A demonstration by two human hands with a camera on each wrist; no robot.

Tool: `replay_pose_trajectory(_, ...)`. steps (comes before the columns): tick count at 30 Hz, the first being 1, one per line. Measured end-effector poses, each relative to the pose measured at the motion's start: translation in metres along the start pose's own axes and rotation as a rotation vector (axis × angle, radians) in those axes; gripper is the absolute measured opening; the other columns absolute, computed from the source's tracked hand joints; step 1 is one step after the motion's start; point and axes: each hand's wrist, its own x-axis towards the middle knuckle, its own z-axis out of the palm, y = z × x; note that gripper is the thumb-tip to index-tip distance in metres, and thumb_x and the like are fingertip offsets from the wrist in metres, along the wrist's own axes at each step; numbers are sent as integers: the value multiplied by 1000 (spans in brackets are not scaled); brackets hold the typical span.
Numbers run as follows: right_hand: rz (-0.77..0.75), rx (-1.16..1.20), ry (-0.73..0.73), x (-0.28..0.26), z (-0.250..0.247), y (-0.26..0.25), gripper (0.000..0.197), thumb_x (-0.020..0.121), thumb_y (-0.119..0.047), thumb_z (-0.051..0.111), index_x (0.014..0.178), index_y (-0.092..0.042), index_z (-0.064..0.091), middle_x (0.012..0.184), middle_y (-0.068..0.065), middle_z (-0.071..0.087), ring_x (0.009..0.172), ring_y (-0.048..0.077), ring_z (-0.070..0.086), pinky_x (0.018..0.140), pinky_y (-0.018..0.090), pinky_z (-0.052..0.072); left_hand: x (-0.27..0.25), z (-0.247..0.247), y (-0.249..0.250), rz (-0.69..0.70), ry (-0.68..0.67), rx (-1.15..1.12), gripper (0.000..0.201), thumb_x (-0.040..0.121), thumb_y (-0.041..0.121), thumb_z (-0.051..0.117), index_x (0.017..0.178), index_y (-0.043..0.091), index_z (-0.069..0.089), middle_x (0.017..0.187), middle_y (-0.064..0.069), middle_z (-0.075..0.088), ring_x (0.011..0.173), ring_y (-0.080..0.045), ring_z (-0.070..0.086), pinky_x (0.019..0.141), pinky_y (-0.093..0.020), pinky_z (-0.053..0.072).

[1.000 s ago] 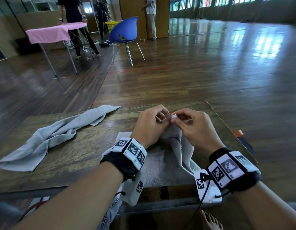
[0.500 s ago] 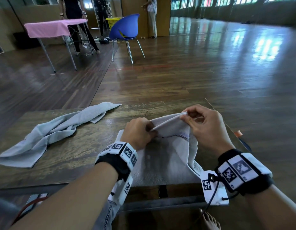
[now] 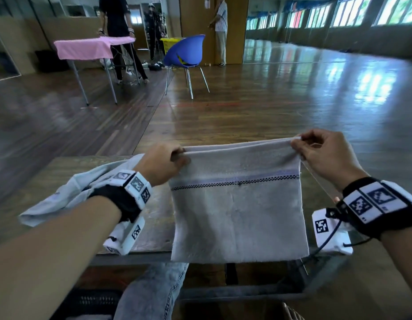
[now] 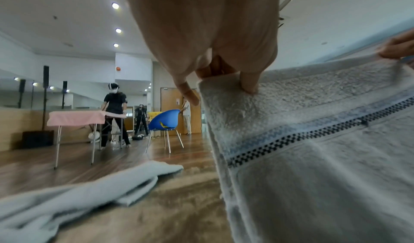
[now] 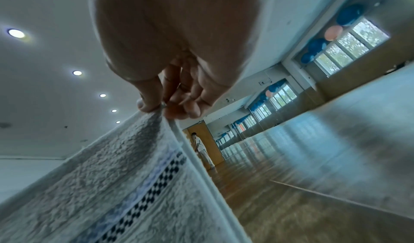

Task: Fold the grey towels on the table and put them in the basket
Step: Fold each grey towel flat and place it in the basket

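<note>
A grey towel point(image 3: 237, 215) with a blue and black chequered stripe hangs doubled over, stretched flat between both hands above the table's near edge. My left hand point(image 3: 175, 155) pinches its top left corner point(image 4: 215, 85), thumb in front. My right hand point(image 3: 299, 144) pinches the top right corner point(image 5: 160, 112) between thumb and fingers. A second grey towel point(image 3: 68, 195) lies crumpled on the table point(image 3: 154, 218) at the left, partly hidden by my left arm; it also shows in the left wrist view point(image 4: 89, 192). A dark basket point(image 3: 91, 303) shows under the table at the bottom left.
Beyond the table lies open wooden floor. A blue chair point(image 3: 186, 54) and a pink-covered table point(image 3: 89, 48) stand far back, with people next to them. My knee in jeans point(image 3: 151, 292) is under the table's near edge.
Both hands moved apart and rose, drawing the bunched towel out from the table into a flat doubled sheet held by its top corners.
</note>
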Motion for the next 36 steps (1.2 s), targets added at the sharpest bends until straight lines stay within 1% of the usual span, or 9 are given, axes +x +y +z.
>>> replay_pose_trajectory(5, 47, 75, -13, 39, 1, -20, 20, 85, -20, 80, 70, -27, 70, 64, -6, 73, 59, 12, 72, 69, 35, 60, 19, -45, 9, 94, 57, -10, 9, 92, 14, 64, 84, 9, 64, 76, -3, 64, 68, -17, 55, 61, -15, 42)
replay_pose_trajectory(9, 70, 171, 47, 70, 3, -36, 24, 85, -12, 79, 68, -27, 70, 76, -3, 72, 77, 21, 75, 80, 42, 62, 37, -82, 12, 143, 174, -13, 22, 90, 26, 70, 101, 10, 59, 81, -12, 70, 75, -30, 65, 71, -41, 53)
replay_pose_trajectory(12, -32, 229, 135, 80, 0, -46, 27, 84, -17, 79, 71, -40, 73, 78, -9, 74, 84, 17, 75, 78, 36, 63, 45, -105, 13, 146, 348, 12, 33, 83, 43, 74, 91, 11, 69, 77, -6, 71, 71, -24, 65, 70, -37, 53)
replay_pose_trajectory(15, -122, 262, 168, 71, -3, -49, 23, 84, -22, 78, 78, -44, 73, 83, -17, 74, 85, 14, 75, 78, 29, 62, 37, -111, 10, 148, 416, -73, 31, 78, 39, 79, 85, 9, 75, 76, -7, 72, 69, -21, 65, 69, -33, 54)
replay_pose_trajectory(20, -100, 58, -30, 20, -4, -12, 30, 89, -26, 75, 81, -54, 71, 76, -27, 72, 67, -9, 65, 65, 6, 51, -8, -79, -10, 43, 201, -137, 9, 81, 27, 77, 88, 20, 77, 79, 2, 74, 73, -14, 68, 73, -27, 56)
replay_pose_trajectory(23, -44, -12, -266, -11, -6, 19, 24, 88, -21, 74, 76, -42, 75, 74, -16, 74, 64, -3, 63, 64, 9, 49, -34, -49, -27, -32, 21, -201, 11, 77, 31, 82, 73, 23, 77, 67, 1, 72, 61, -13, 63, 62, -13, 41)
replay_pose_trajectory(28, 73, 4, -465, -48, -8, 51, 7, 85, -28, 74, 81, -33, 76, 81, -11, 77, 75, -2, 69, 71, 10, 50, -55, -14, -47, -125, -250, -310, 25, 69, 52, 78, 64, 29, 72, 57, 9, 63, 52, -1, 50, 52, -16, 41)
replay_pose_trajectory(32, 202, 147, -485, -61, -3, 60, 18, 79, -33, 72, 88, -17, 74, 87, 5, 78, 81, 10, 74, 73, 22, 59, -60, 4, -55, -251, -346, -540, 19, 86, 29, 73, 81, 11, 71, 80, -6, 70, 79, -18, 65, 83, -44, 58)
replay_pose_trajectory(36, 270, 140, -540, -62, 2, 59, 15, 84, -21, 72, 91, -7, 70, 73, 3, 74, 68, 14, 70, 59, 20, 58, -65, 14, -60, -353, -411, -624, 16, 89, 21, 70, 87, 6, 68, 86, -16, 71, 83, -32, 68, 89, -52, 56)
